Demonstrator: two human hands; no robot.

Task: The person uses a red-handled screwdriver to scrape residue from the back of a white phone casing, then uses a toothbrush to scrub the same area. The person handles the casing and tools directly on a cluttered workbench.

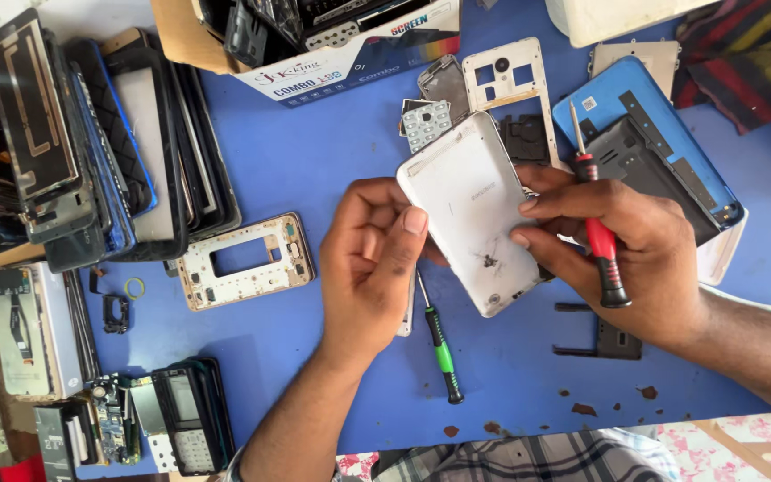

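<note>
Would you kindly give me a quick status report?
Both hands, left hand and right hand, grip white phone back cover. Right also holds red screwdriver. Green screwdriver lies below.

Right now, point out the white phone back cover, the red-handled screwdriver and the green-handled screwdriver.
white phone back cover (pixel 466 210): head view, on its flat middle.
red-handled screwdriver (pixel 601 245): head view, on the red handle in the right hand.
green-handled screwdriver (pixel 440 344): head view, on the green grip.

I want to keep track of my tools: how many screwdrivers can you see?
2. A red-handled screwdriver is held in the right hand; a green-handled screwdriver lies on the blue table below the left hand. Others may be hidden under parts.
</note>
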